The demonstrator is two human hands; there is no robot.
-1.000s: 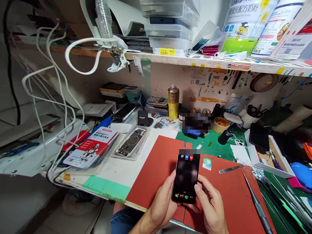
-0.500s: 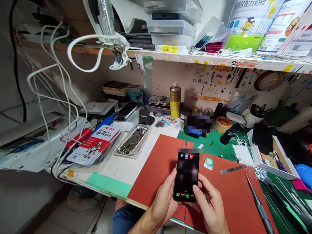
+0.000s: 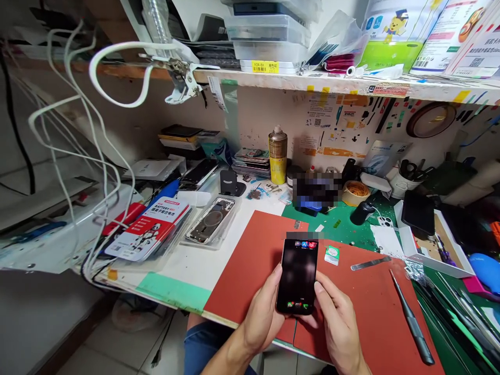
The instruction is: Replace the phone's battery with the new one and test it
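Note:
A smartphone (image 3: 297, 276) with a lit screen showing app icons along its top and bottom is held upright between my hands, above the red work mat (image 3: 234, 276). Around its left edge, my left hand (image 3: 263, 307) is closed, with the thumb along the side. My right hand (image 3: 336, 315) grips the lower right edge, its thumb at the side of the screen. The fingers behind the phone are hidden. Just beyond the phone lies a small green-and-white packet (image 3: 332, 255).
On the right lie a flat metal strip (image 3: 370, 263), a dark pen-like tool (image 3: 412, 317) and a white box (image 3: 437, 255). Left are an opened phone body (image 3: 211, 221) in a plastic tray and a red-and-white battery package (image 3: 150, 229). A yellow spray can (image 3: 277, 156) stands below the shelf (image 3: 273, 80).
My right thumb has moved off the lower screen to the phone's right edge. The screen's bottom icons have shifted sideways. The whole view has tilted slightly.

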